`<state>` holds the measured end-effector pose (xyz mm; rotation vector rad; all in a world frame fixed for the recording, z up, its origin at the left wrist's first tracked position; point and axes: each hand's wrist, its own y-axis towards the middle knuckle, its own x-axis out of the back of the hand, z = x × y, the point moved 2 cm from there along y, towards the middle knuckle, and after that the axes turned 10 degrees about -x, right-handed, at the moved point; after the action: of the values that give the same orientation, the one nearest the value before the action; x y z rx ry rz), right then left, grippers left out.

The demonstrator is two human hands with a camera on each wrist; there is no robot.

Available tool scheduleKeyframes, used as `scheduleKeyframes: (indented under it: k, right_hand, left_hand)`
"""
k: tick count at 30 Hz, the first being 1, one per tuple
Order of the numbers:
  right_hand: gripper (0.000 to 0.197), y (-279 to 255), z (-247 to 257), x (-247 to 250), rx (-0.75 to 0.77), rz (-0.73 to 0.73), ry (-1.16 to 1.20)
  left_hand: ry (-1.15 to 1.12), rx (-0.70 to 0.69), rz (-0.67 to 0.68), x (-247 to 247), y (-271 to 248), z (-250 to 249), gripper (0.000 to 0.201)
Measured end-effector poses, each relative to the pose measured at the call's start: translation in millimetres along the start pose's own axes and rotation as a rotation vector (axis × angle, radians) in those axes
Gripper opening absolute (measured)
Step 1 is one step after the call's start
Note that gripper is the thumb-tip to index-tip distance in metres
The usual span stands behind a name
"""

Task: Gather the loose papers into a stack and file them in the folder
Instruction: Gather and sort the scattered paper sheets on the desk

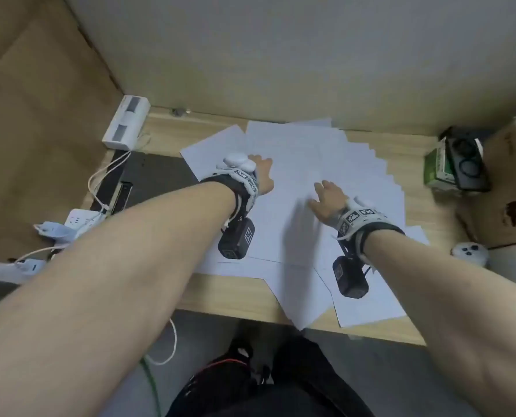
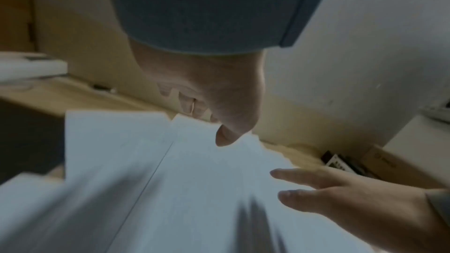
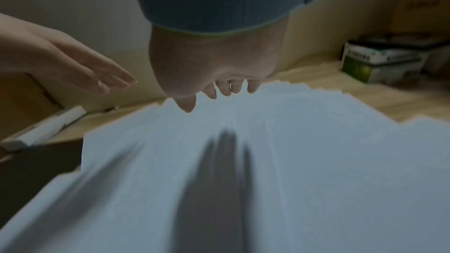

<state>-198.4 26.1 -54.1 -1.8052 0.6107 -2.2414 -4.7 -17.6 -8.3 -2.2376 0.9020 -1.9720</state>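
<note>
The wooden tabletop (image 1: 166, 130) has lots of white papers (image 1: 311, 164) spread all over it like a messy fan, and some hang over the near edge. A dark flat thing (image 1: 157, 173) lies to the left, partly under the papers; it may be the folder, but I cannot tell. The left hand (image 1: 261, 176) is over the papers, with its fingers (image 3: 114, 76) straight and close together, holding nothing. The right hand (image 1: 329, 200) is just above the papers too, with its fingers (image 2: 297, 178) a little spread, holding nothing. The papers are not in a stack yet. I think the job has only just begun: gathering and filing are both left to do.
</note>
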Motion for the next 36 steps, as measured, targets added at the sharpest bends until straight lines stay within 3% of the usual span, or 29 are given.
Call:
scheduleKeyframes:
  k: [3,6,8,12,17,20,23,26,30,34,36]
  right_hand:
    - [0.042,-15.2,-5.8,-36.3,-0.047,0.074,0.048]
    - [0.026,-23.4,-21.7,-74.3,-0.019,0.118,0.026]
    - [0.015,-24.1,-28.9,-85.0,-0.027,0.128,0.040]
    - [0.014,-23.8,-31.9,-87.8,-0.006,0.132,0.004]
    - [0.033,-12.2,-31.2,-79.2,-0.100,0.078,0.041]
    - [0.042,-9.3,-29.7,-79.2,-0.276,0.034,0.111]
    - [0.053,-6.6,-27.4,-88.8,-0.462,0.062,0.226]
    - [0.047,-5.4,-24.8,-96.7,-0.448,0.124,0.242]
    - [0.024,-14.5,-22.7,-96.9,-0.405,0.121,0.314]
    - [0.028,-18.1,-31.3,-89.7,-0.449,0.044,0.405]
    - [0.030,-21.1,-37.9,-81.3,-0.453,0.011,0.429]
  left_hand:
    - [-0.025,-0.009,0.121,-39.1,-6.5,-0.4,0.030]
    - [-0.013,0.000,0.226,-82.3,-13.9,-3.5,0.034]
    - [-0.023,-0.014,0.259,-99.5,-13.5,-1.7,0.037]
    - [-0.027,-0.029,0.292,-116.2,-16.5,1.6,0.031]
    - [-0.109,-0.010,0.271,-118.3,-17.2,11.1,0.037]
    - [-0.171,0.039,0.199,-122.8,-20.3,19.5,0.036]
    - [-0.180,0.050,0.225,-129.9,-22.0,28.3,0.037]
    - [-0.178,0.017,0.222,-134.4,-24.4,30.2,0.028]
    - [-0.209,-0.006,0.204,-131.3,-26.3,34.5,0.021]
    - [-0.309,0.009,0.181,-120.1,-25.6,40.6,0.013]
    - [-0.354,0.040,0.174,-115.8,-25.8,48.1,0.031]
